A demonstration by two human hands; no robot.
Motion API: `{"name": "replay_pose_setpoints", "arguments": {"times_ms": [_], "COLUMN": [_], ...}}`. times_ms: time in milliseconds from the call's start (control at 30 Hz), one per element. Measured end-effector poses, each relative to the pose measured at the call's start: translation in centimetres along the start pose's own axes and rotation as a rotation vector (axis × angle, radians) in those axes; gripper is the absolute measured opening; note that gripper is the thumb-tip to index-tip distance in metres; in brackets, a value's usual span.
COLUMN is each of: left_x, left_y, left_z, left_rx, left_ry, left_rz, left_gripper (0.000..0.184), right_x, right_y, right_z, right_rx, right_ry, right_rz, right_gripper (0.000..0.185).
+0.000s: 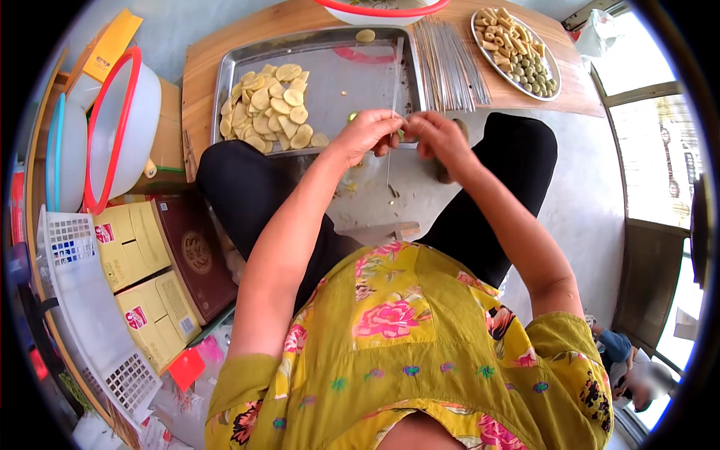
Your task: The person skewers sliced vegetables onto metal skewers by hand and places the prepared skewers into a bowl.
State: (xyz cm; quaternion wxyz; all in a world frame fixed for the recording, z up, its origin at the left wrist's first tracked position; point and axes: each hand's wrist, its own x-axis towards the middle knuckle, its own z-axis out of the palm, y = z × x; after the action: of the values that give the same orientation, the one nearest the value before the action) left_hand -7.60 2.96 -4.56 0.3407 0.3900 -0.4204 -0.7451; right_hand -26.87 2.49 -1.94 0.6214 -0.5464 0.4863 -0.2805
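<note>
My left hand [369, 135] and my right hand [441, 141] meet over the near edge of a metal tray [345, 82], both with fingers pinched. A thin metal skewer [396, 75] runs upright past my left fingertips, its lower end showing below the hand. Between the hands a small green piece shows partly; its kind is hidden by fingers. Pale sliced potatoes [266, 109] lie heaped in the tray's left part, and a single slice [365, 35] lies at its far edge. What my right fingers pinch is hidden.
Right of the tray lie many loose metal skewers [450, 64]. An oval plate [556, 84] holds tan rolled pieces [504, 34] and green round pieces [531, 73]. A red-rimmed basin [382, 10] stands at the back. Boxes [135, 244] and tubs are at left; another person [626, 360] is lower right.
</note>
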Motion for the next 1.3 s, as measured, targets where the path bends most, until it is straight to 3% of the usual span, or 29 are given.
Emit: {"name": "replay_pose_setpoints", "arguments": {"times_ms": [100,167,267,333,367,433,467,533,567,633,767,900,1000,1067,1167,1233,1300], "left_x": [-0.6,-0.6,-0.7,-0.6,-0.2,1.0,1.5,2.1,2.0,1.8,2.3,2.7,3.1,2.9,2.3,1.9,1.5], "left_y": [0.2,-0.2,-0.4,0.5,0.5,-0.1,-0.9,-2.3,-2.4,-3.1,-3.7,-3.6,-3.3,-3.2,-2.3,-1.6,-1.4], "left_z": [1.7,2.3,2.2,0.8,-0.3,-2.3,-2.9,-3.6,-3.2,-2.0,-1.5,-1.7,-2.5,-3.4,-4.2,-4.4,-4.6], "left_rx": [0.265,0.281,0.223,0.153,0.154,0.416,0.415,0.841,0.842,1.201,1.338,1.38,1.302,1.273,1.227,1.199,1.259], "left_ry": [-0.138,-0.203,-0.231,0.01,0.007,0.372,0.371,0.466,0.466,0.444,0.339,0.307,0.408,0.688,0.835,0.825,0.677], "left_rz": [-0.108,-0.137,-0.166,0.025,0.019,0.21,0.209,0.309,0.307,0.407,0.449,0.352,0.224,0.391,0.426,0.402,0.226], "left_gripper": [0.026,0.026,0.026,0.025,0.025,0.023,0.023,0.021,0.021,0.026,0.032,0.031,0.03,0.033,0.032,0.032,0.031], "right_x": [0.5,0.9,0.5,0.4,0.5,0.6,0.5,0.6,0.6,0.5,0.3,0.4,0.4,0.5,0.7,0.7,0.5], "right_y": [-0.8,-0.1,-0.1,-0.8,-0.8,-1.0,-1.1,-0.3,-0.2,0.0,0.3,0.5,0.5,0.6,0.4,0.2,0.2], "right_z": [-0.9,-1.4,-1.4,-1.8,-2.1,-2.8,-2.6,-2.7,-2.6,-2.5,-2.2,-2.0,-1.9,-1.8,-1.3,-1.2,-1.0], "right_rx": [0.075,0.203,0.306,0.351,0.355,0.499,0.539,0.56,0.582,0.565,0.485,0.434,0.404,0.403,0.389,0.375,0.351], "right_ry": [0.063,-0.013,0.044,0.137,0.14,0.114,0.136,0.116,0.096,0.09,0.087,0.086,0.084,0.086,0.088,0.09,0.079], "right_rz": [-0.012,0.036,0.051,0.007,0.011,-0.024,0.0,0.007,0.013,0.026,0.04,0.022,0.017,0.023,0.026,0.026,0.023], "right_gripper": [0.027,0.025,0.026,0.028,0.028,0.031,0.031,0.031,0.031,0.03,0.028,0.028,0.029,0.029,0.03,0.03,0.031]}}
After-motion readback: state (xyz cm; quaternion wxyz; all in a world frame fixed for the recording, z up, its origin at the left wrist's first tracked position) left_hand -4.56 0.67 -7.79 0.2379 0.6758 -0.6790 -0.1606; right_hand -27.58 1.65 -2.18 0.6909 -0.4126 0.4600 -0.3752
